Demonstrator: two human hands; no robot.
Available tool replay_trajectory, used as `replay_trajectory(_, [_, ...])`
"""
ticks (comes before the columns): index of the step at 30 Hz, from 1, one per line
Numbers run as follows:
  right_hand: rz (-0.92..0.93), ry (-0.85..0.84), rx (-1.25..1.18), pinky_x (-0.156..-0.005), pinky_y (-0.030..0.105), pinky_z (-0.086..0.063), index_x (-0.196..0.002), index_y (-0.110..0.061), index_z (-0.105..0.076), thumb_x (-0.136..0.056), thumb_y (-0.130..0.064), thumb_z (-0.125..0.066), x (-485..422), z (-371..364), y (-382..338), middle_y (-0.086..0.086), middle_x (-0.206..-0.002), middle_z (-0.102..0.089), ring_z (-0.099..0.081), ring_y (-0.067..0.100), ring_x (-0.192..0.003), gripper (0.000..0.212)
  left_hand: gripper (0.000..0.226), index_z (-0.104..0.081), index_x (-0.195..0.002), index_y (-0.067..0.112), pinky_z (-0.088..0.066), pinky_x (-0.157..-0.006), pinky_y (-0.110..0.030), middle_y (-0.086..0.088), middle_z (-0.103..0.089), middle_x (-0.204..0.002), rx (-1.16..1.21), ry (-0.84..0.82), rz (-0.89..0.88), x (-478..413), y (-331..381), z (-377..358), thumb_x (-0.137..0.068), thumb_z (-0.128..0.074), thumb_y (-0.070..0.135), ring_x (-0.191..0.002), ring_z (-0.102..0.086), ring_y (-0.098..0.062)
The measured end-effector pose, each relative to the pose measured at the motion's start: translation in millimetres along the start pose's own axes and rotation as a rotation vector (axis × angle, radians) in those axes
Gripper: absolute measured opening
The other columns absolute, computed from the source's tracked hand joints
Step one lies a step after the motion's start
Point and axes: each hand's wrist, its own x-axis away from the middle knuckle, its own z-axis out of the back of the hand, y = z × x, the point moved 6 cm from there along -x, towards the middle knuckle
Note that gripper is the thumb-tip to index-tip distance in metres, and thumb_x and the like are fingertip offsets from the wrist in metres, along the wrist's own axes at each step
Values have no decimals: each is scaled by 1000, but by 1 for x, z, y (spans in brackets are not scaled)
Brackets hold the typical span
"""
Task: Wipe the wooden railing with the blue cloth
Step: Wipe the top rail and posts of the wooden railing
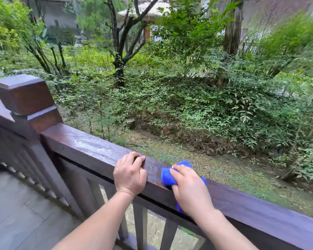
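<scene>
Head view: the blue cloth (167, 175) lies bunched on the wooden railing (90, 148) top, pressed under the right hand (190, 188). Just left, the left hand (129, 173) grips the rail, fingers curled, holding nothing else. Part of the cloth hangs over the near edge; a loose stroke could drag it off.
</scene>
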Motion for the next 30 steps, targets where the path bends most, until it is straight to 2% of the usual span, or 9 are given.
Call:
replay_trajectory(4, [-115,-37,-29,-103,33,-35,-118,-16,-59,-87,-23,-48,-57,-15,-36,3,-132,-55,-45,27,-120,34,38,-72,-97,15,-52,-78,-43,-6,-68,-103,3,-38,1,0,1,6,-73,-44,26,-87,-62,-34])
replay_trajectory(8, [150,-49,-24,-106,32,-38,-119,-21,-61,-78,-23,-58,-29,-25,-49,2,-131,-58,-51,24,-122,41,31,-70,-93,15,-47,-85,-39,-3,-70,-105,99,-91,-16,0,-4,15,-76,-46,25,-96,-64,-28])
replay_trajectory(10, [182,-40,-5,-101,30,-43,-118,-25,-61,-72,-25,-57,-15,-22,-40,-4,-126,-62,-55,20,-117,46,28,-71,-93,16,-47,-90,-36,1,-71,-107,200,-109,-52,2,-9,19,-78,-48,20,-104,-65,-22])
replay_trajectory(14, [-12,-31,-12,-99,32,-42,-119,-22,-62,-83,-22,-54,-64,-27,-50,-1,-129,-59,-51,25,-117,37,24,-73,-99,13,-51,-96,-36,0,-71,-114,351,-163,-38,0,-19,24,-82,-56,8,-114,-64,-19])
replay_trajectory(17, [-16,-65,-14,-99,36,-41,-119,-21,-60,-86,-23,-53,-86,-36,-78,4,-129,-57,-48,29,-117,34,25,-71,-100,10,-54,-90,-38,-2,-69,-112,454,-123,-1,-4,-26,35,-82,-57,1,-109,-65,-20])
replay_trajectory(20, [126,-53,-37,-102,38,-44,-118,-20,-63,-75,-17,-63,-60,-44,-87,5,-128,-61,-54,29,-119,44,24,-71,-94,13,-53,-84,-32,-3,-69,-107,382,19,-50,-9,-49,51,-78,-53,7,-100,-65,-20])
replay_trajectory(23, [168,-46,-28,-104,36,-43,-121,-20,-63,-73,-15,-60,-57,-47,-81,2,-130,-60,-54,25,-121,49,25,-71,-95,14,-47,-85,-32,-3,-67,-106,211,62,-48,-24,-96,65,-79,-51,15,-97,-60,-22])
replay_trajectory(27, [-29,-30,-59,-110,31,-31,-132,-25,-54,-88,-22,-51,-104,-53,-97,-2,-144,-46,-39,22,-131,43,30,-71,-104,13,-44,-96,-40,-6,-64,-119,13,-54,163,-62,-181,68,-85,-50,22,-111,-58,-29])
replay_trajectory(30, [36,-64,-34,-112,35,-31,-130,-20,-56,-84,-19,-57,-107,-64,-119,4,-143,-49,-42,25,-131,46,36,-68,-118,14,-40,-110,-42,-5,-58,-136,-8,-162,243,-88,-226,58,-91,-46,24,-127,-51,-27])
